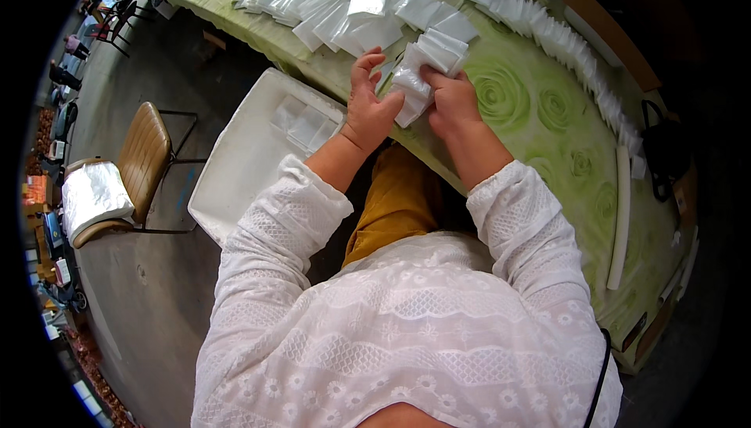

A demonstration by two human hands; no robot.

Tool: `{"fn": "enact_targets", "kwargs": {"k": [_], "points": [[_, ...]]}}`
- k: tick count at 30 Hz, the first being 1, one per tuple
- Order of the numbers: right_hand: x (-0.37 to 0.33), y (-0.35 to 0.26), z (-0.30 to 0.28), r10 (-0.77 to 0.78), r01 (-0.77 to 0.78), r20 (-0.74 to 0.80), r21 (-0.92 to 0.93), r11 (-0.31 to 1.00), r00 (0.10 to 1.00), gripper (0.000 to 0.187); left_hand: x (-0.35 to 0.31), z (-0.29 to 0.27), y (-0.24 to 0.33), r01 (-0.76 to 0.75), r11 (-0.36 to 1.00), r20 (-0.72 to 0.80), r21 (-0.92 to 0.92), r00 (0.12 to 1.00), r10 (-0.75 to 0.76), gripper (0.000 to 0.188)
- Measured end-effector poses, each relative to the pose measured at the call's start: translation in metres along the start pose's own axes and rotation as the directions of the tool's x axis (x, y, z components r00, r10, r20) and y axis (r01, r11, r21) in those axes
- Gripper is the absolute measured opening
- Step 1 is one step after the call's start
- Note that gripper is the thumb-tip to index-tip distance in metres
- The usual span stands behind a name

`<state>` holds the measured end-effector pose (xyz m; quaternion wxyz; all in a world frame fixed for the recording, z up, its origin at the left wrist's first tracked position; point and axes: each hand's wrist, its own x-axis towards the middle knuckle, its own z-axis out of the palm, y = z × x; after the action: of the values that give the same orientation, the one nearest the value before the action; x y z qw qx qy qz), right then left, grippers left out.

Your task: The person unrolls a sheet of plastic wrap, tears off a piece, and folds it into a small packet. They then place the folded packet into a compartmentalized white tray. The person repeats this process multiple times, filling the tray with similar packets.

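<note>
Packets (pixel 429 64): clear and whitish, fanned into an overlapping stack between both hands, upper centre of the frame, over the near edge of the counter (pixel 547 166); probably overlapped to leave each edge easy to reach.
Right hand (pixel 454 99): clamped on the stack from the right, thumb laid across the top; seemingly bearing most of the hold.
Left hand (pixel 364 111): fingers raised and apart from the thumb, thumb close by the stack's left side; perhaps kept loose for handling single packets; firm contact hard to tell.
Heap (pixel 344 9): more clear packets, loosely overlapped at top centre, within likely easy reach beyond both hands.
Row (pixel 567 46): similar packets lined edge to edge, curving down the upper right; perhaps spread this way for easy counting.
Tub (pixel 235 158): white, left of centre, beside the counter, with a few packets (pixel 305 125) inside; apparently placed near the left hand for short reaches.
Tube (pixel 620 221): pale, lying lengthwise on the counter at right.
</note>
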<state>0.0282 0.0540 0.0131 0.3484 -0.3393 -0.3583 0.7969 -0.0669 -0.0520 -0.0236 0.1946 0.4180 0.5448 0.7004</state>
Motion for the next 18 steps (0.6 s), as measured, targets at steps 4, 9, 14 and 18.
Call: {"fn": "enact_targets", "kwargs": {"k": [4,9,14,18], "points": [[0.003,-0.012,-0.023,-0.178,0.208,0.261,-0.095,0.973,0.949,0.038,0.028,-0.001,0.031,0.104,0.981,0.097,0.162,0.988,-0.121,0.114],[-0.016,-0.047,-0.031,-0.272,0.42,0.52,-0.19,0.887,0.809,0.043,0.055,0.009,0.058,0.123,0.984,0.403,0.129,0.9,-0.165,0.121],[-0.022,-0.028,-0.066,-0.371,0.677,0.594,-0.45,0.582,0.714,0.084,0.027,0.017,0.034,0.067,0.969,0.452,0.238,0.875,-0.172,0.118],[-0.042,-0.019,-0.06,-0.276,0.433,0.566,-0.161,0.887,0.777,0.103,0.01,0.029,0.012,0.112,0.993,0.352,0.033,0.929,-0.116,0.114]]}}
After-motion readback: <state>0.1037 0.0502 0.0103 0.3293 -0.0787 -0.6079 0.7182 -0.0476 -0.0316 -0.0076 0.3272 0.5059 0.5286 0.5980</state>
